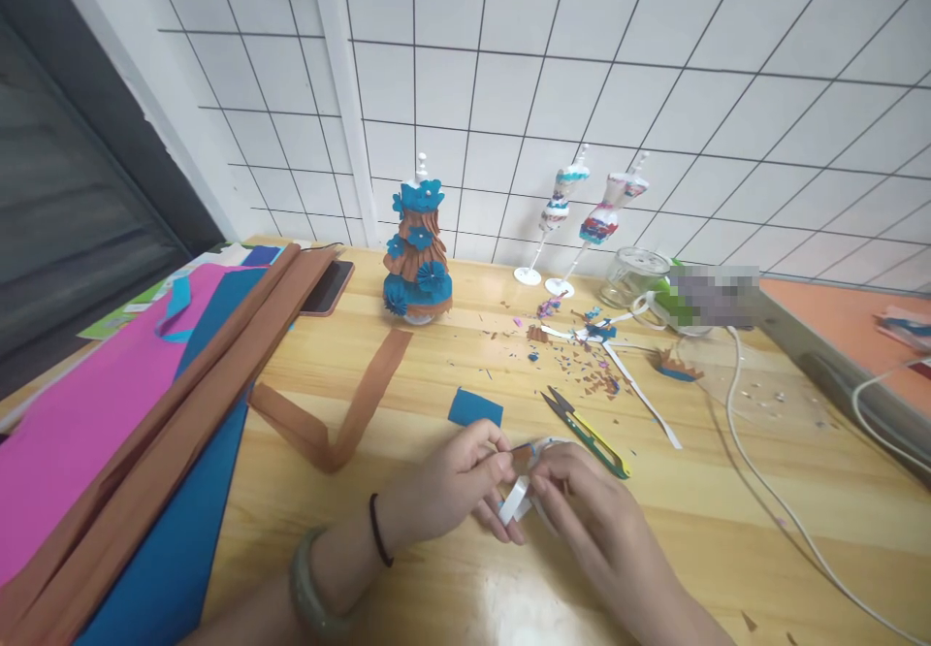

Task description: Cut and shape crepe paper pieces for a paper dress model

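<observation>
Above the table's front part, my left hand point(465, 481) pinches a small brown and blue paper piece point(523, 453) between thumb and forefinger. Close against it, my right hand point(596, 505) has its fingertips closed on white tape point(515, 500), whose short strip hangs between the two hands. A rounded white edge, perhaps the tape roll, is mostly hidden behind the right fingers. Just beyond the hands lies a blue paper rectangle point(475, 407). Yellow-green thread snips point(589, 435) rest to its right, blades pointing away.
A small dress form in brown and blue paper point(418, 263) stands at the back, with two bare white stands point(559, 214) right of it. Paper scraps point(596, 374), a glass jar point(631, 275) and a white cable point(738, 413) lie rightward. Brown paper point(240, 365) covers the left.
</observation>
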{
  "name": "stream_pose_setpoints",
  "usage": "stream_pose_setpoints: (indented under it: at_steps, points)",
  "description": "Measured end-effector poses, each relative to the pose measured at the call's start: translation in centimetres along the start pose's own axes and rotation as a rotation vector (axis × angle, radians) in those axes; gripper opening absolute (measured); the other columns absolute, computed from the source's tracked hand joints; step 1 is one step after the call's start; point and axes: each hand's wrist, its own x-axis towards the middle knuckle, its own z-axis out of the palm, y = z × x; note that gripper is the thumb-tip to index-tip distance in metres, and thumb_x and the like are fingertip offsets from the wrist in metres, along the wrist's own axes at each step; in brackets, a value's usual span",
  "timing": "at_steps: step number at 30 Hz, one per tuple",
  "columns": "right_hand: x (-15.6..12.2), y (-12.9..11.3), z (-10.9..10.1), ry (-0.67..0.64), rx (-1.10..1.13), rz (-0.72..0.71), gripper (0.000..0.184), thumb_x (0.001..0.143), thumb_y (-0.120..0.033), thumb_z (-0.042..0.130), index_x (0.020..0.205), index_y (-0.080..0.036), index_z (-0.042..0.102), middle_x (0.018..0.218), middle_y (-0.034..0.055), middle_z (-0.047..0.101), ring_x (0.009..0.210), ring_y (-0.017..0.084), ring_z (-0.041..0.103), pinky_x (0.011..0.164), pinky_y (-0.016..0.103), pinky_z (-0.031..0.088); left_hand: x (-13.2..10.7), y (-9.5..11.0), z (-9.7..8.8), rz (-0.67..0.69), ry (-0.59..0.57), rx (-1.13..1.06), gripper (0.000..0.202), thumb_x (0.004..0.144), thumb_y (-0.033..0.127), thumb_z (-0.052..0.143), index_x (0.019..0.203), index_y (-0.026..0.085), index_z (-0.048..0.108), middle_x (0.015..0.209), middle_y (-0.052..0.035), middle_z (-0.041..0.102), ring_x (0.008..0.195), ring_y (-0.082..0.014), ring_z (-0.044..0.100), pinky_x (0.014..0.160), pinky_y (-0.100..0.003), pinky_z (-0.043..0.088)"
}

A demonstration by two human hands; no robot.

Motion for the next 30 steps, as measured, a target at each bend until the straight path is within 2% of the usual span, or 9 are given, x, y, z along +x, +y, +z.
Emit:
stream_pose_setpoints:
  at_steps: [2, 6, 9, 14, 20, 24, 30]
  points:
    - [-0.1, 0.3, 0.1, 0.040, 0.156, 0.188, 0.019, 0.088, -0.029, 0.044, 0.074, -0.020, 0.053, 0.074, 0.0037, 0.057, 0.068, 0.017, 0.057, 0.061, 0.028, 0.046, -0.1, 0.0, -0.1, -0.004, -0.005, 0.002, 0.036, 0.079, 0.052, 0.051, 0.086, 0.018, 0.038, 0.083, -0.0002, 0.052, 0.054, -0.0123, 0.064, 0.046, -0.020, 0.048]
    - [0.0, 1.1, 0.6, 0.071, 0.617, 0.585, 0.025, 0.083, -0.043, 0.052, 0.077, -0.019, 0.052, 0.063, -0.0007, 0.052, 0.057, 0.014, 0.054, 0.053, 0.025, 0.043, -0.1, 0.0, -0.1, 0.002, -0.015, 0.025, 0.035, 0.081, 0.051, 0.048, 0.087, 0.019, 0.037, 0.082, -0.0007, 0.053, 0.051, -0.0120, 0.064, 0.042, -0.018, 0.047]
    - [0.2, 1.5, 0.7, 0.082, 0.805, 0.675, 0.029, 0.079, -0.047, 0.057, 0.075, -0.018, 0.052, 0.056, -0.0032, 0.048, 0.049, 0.012, 0.046, 0.049, 0.023, 0.037, 0.0, -0.2, -0.2, 0.002, -0.015, 0.058, 0.032, 0.083, 0.049, 0.046, 0.088, 0.019, 0.037, 0.079, -0.0008, 0.054, 0.049, -0.0113, 0.063, 0.041, -0.016, 0.046]
    - [0.5, 1.4, 0.4, 0.096, 0.906, 0.660, 0.029, 0.081, -0.047, 0.054, 0.080, -0.018, 0.055, 0.054, -0.0037, 0.047, 0.051, 0.013, 0.044, 0.051, 0.024, 0.034, -0.1, -0.2, -0.1, -0.021, 0.004, 0.135, 0.029, 0.085, 0.048, 0.042, 0.089, 0.019, 0.037, 0.078, 0.0001, 0.053, 0.047, -0.0102, 0.062, 0.037, -0.013, 0.043]
    - [0.3, 0.7, 0.9, 0.013, 0.759, 0.536, 0.028, 0.088, -0.044, 0.044, 0.081, -0.018, 0.052, 0.053, -0.0040, 0.048, 0.047, 0.010, 0.039, 0.048, 0.022, 0.030, -0.2, -0.2, 0.2, -0.024, 0.133, 0.222, 0.027, 0.086, 0.047, 0.038, 0.088, 0.020, 0.037, 0.082, 0.0000, 0.052, 0.041, -0.0073, 0.058, 0.032, -0.012, 0.040]
    - [-0.1, 0.4, 1.5, -0.015, 0.541, 0.425, 0.026, 0.090, -0.040, 0.040, 0.077, -0.020, 0.049, 0.057, -0.0047, 0.042, 0.048, 0.010, 0.037, 0.046, 0.021, 0.030, 0.0, -0.4, 0.0, 0.072, 0.253, 0.378, 0.022, 0.086, 0.041, 0.039, 0.088, 0.019, 0.042, 0.077, -0.0001, 0.054, 0.048, -0.0088, 0.057, 0.036, -0.015, 0.041]
    - [-0.6, 0.1, 1.7, -0.070, 0.243, 0.171, 0.021, 0.091, -0.029, 0.039, 0.077, -0.021, 0.052, 0.063, -0.0013, 0.048, 0.056, 0.013, 0.046, 0.052, 0.023, 0.037, -0.4, 0.6, 0.3, 0.312, 0.437, 0.835, 0.009, 0.083, 0.021, 0.043, 0.079, 0.017, 0.051, 0.069, -0.0008, 0.057, 0.063, -0.0131, 0.053, 0.054, -0.022, 0.039]
